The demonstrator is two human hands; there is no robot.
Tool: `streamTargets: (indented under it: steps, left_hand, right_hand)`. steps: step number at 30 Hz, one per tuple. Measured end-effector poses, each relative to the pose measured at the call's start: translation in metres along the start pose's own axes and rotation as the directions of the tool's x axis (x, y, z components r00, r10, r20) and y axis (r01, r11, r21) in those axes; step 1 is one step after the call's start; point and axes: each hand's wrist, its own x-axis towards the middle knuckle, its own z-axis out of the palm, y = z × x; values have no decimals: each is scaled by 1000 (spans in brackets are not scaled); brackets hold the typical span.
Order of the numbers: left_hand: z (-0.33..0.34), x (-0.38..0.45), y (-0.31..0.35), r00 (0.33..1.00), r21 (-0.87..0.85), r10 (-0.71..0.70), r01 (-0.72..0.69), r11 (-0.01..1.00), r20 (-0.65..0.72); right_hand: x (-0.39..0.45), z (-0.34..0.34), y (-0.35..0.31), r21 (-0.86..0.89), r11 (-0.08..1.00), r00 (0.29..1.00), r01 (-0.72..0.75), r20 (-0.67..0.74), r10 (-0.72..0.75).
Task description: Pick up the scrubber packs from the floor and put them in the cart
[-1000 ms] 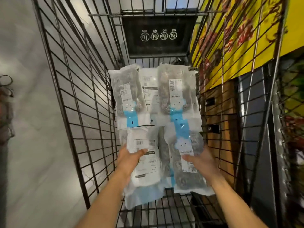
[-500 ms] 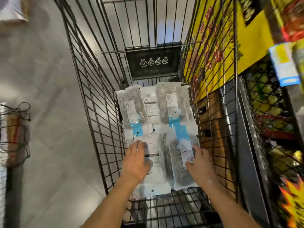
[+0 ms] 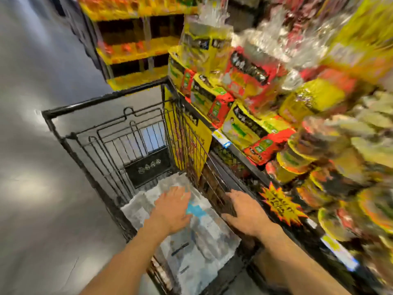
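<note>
The view is blurred by motion. Several clear scrubber packs (image 3: 204, 248) with white labels and a blue strip lie flat on the bottom of the black wire cart (image 3: 102, 100). My left hand (image 3: 172, 209) hovers palm-down over the packs, fingers spread, holding nothing. My right hand (image 3: 244, 213) is open too, at the cart's right wire wall; whether it touches the wall I cannot tell. No pack on the floor is in view.
Shelves of yellow and red packaged goods (image 3: 244, 116) stand close along the cart's right side, with a starburst price sign (image 3: 278, 205) by my right hand. Grey floor (image 3: 42, 188) stretches to the left of the cart.
Both hands have let go of the packs and lifted away; the right hand moved to the cart's right wall. The view has swung up and right, showing the cart's rim and the shelves.
</note>
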Motion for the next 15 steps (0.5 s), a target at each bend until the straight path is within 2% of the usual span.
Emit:
streamTargets:
  steps: [4,9,11,15]
  left_hand:
    - [-41,-14,18,979,78,194,-189,979,-69]
    - [-64,-31,84,887,187,461,-450,873,-18]
    - [-66,-37,128,823,213,569,-554,805,-11]
    - [-65,-79,237,631,308,776,-740,598,10]
  right_hand:
    - [-65,-18,-3,48,984,970,-173,-165,179]
    - [-177,-1,14,195,912,891,-361,-217,399]
    - [-231,9,24,270,853,833,-447,-223,507]
    - [-353,41,43,410,685,657,-602,-232,717]
